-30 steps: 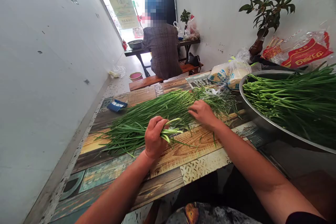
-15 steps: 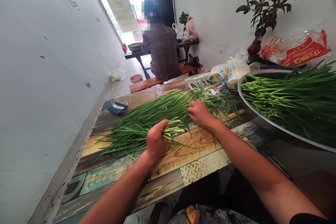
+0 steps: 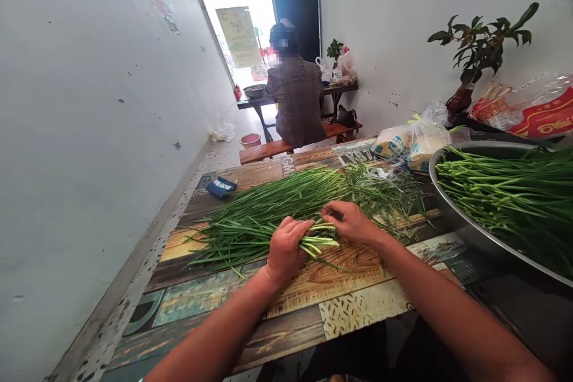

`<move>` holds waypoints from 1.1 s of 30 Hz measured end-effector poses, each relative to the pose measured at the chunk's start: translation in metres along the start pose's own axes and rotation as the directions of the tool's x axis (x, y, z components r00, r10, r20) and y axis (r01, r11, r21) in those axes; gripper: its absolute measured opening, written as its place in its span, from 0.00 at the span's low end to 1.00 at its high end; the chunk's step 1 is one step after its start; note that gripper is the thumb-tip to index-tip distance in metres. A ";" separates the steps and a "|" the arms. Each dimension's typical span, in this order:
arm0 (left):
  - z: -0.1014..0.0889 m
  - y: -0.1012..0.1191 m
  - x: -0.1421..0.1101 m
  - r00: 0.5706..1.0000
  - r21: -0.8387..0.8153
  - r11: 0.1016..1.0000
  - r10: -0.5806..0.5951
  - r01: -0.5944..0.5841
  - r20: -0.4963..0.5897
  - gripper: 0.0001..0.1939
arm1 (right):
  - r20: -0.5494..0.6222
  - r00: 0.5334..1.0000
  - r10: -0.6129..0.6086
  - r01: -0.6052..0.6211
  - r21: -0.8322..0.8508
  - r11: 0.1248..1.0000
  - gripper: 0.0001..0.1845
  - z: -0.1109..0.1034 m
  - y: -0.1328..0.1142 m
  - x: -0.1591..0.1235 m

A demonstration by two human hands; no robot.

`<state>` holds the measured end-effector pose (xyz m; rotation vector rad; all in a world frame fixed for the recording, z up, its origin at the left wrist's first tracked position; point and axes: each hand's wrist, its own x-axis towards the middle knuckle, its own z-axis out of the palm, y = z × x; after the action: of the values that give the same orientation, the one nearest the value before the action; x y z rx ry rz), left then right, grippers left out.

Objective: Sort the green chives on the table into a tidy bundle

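Note:
My left hand [image 3: 289, 248] is wrapped round a bunch of garlic chives [image 3: 319, 243], whose pale cut ends stick out to the right. The bunch's green leaves trail left across the wood-patterned table [image 3: 295, 304]. My right hand [image 3: 351, 222] is at the pale ends, thumb and fingertips pinched together. Whatever is between those fingertips is too small to make out. Behind both hands lies a long pile of garlic chives [image 3: 286, 191]. Thin loose scraps [image 3: 394, 194] are strewn to the right of it.
A large metal basin [image 3: 486, 233] full of chives stands at the right. Tied plastic bags [image 3: 421, 143] sit behind it, near a potted plant [image 3: 481, 48]. A blue packet [image 3: 221, 186] lies at the table's far left. Farther off, a person [image 3: 298, 101] sits on a bench, back turned.
My right hand has come from the chive pile to the pale ends of the bunch in my left hand. The view has shifted, so the scene sits lower and farther right.

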<state>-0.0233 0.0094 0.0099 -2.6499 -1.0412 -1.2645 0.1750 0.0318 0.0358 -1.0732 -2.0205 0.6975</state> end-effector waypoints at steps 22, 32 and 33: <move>0.002 -0.001 -0.002 0.999 0.006 0.999 -0.044 0.044 0.021 0.07 | 0.109 0.994 0.018 -0.019 0.009 1.000 0.07 -0.002 0.000 -0.003; 0.005 -0.001 -0.002 0.999 0.024 0.999 -0.041 0.041 -0.004 0.05 | 0.010 1.000 0.018 -0.017 -0.123 0.992 0.05 -0.005 0.004 -0.002; 0.005 -0.001 -0.002 0.999 0.022 0.999 -0.041 0.041 -0.012 0.05 | -0.028 0.998 0.054 -0.057 -0.120 0.991 0.06 -0.007 0.006 -0.001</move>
<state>-0.0218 0.0107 0.0053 -2.6149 -1.1071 -1.2668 0.1841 0.0348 0.0352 -1.2065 -2.0396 0.5938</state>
